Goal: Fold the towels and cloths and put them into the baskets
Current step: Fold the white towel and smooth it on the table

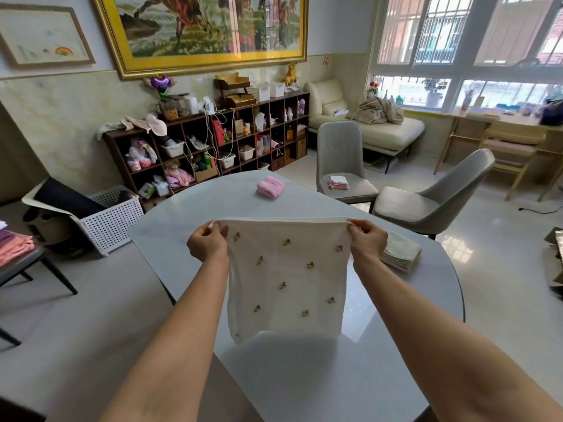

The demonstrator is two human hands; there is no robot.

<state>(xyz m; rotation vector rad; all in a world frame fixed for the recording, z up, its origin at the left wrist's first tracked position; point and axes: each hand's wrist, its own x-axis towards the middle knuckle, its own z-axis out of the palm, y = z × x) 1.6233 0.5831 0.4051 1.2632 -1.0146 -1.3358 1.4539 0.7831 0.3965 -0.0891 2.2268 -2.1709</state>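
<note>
Cloth: the white cloth (286, 278) with small yellow motifs hangs in front of me above the grey table (189, 208), lower edge loose in the air.
My left hand: my left hand (208, 242) pinches the top left corner.
My right hand: my right hand (367, 240) pinches the top right corner, so the top edge runs taut between my hands, which are well apart.
Step in hand: I judge I am squaring it up for a fold; I should keep the top edge level, let the wrinkles drop out, then match corner to corner.
Already folded: a pink towel (271, 186) lies farther out on the table, a pale stack (401, 255) just beside my right hand.
Basket: a white basket (112, 217) sits on the floor to my left, well apart from the cloth.
</note>
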